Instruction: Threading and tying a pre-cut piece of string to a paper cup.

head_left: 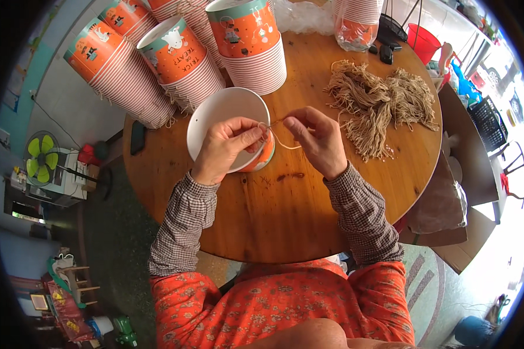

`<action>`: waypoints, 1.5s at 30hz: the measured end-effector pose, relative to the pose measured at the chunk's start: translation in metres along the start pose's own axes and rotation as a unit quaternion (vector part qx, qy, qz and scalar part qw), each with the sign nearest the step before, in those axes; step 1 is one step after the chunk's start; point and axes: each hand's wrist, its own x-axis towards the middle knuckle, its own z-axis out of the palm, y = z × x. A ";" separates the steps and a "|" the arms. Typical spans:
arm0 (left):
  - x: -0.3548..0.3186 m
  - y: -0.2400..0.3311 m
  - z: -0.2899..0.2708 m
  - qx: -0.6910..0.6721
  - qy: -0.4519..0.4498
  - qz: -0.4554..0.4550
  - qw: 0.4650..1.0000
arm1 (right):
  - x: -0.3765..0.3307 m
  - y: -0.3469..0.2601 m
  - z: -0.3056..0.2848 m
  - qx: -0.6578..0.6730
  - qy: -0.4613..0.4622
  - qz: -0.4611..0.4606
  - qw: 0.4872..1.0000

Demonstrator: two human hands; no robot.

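A paper bucket, white inside and orange outside, lies tilted on the table in front of me, its mouth toward me. My left hand is at the bucket's rim, thumb and fingers pinched on a thin beige cord. Close by on the right, my right hand pinches the same cord, and a short stretch runs between the fingertips. A loose piece of cord curves below them. Fingers hide the exact point where the cord meets the bucket.
Tall leaning stacks of orange paper buckets stand at the back left. A pile of beige cords lies to the right on the round wooden table. A phone rests near the left edge; plastic-wrapped buckets stand at the back.
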 end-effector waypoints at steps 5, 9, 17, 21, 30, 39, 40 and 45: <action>0.005 -0.003 -0.001 0.015 -0.017 0.005 1.000 | -0.004 0.011 0.014 0.072 -0.031 -0.013 0.997; 0.005 0.001 0.004 0.038 -0.031 0.009 0.999 | -0.004 0.014 0.013 0.102 -0.021 0.024 0.994; 0.008 0.002 0.004 0.122 -0.026 0.030 0.992 | -0.003 0.012 0.010 0.158 0.030 0.027 0.987; 0.006 0.003 -0.011 0.194 -0.077 -0.026 0.978 | -0.001 0.012 0.005 0.141 0.072 0.017 0.987; -0.004 0.015 0.010 0.003 -0.019 -0.050 0.999 | -0.010 -0.003 0.007 -0.048 -0.011 -0.198 0.979; -0.023 0.000 0.032 0.007 -0.030 0.023 0.999 | -0.012 0.010 0.010 0.117 -0.046 -0.076 0.989; -0.025 -0.004 0.033 0.040 -0.007 0.040 0.998 | -0.014 0.012 0.011 0.205 -0.056 -0.046 0.976; -0.042 -0.018 0.047 0.201 0.067 0.193 0.958 | -0.035 0.007 0.005 0.266 -0.114 0.049 0.956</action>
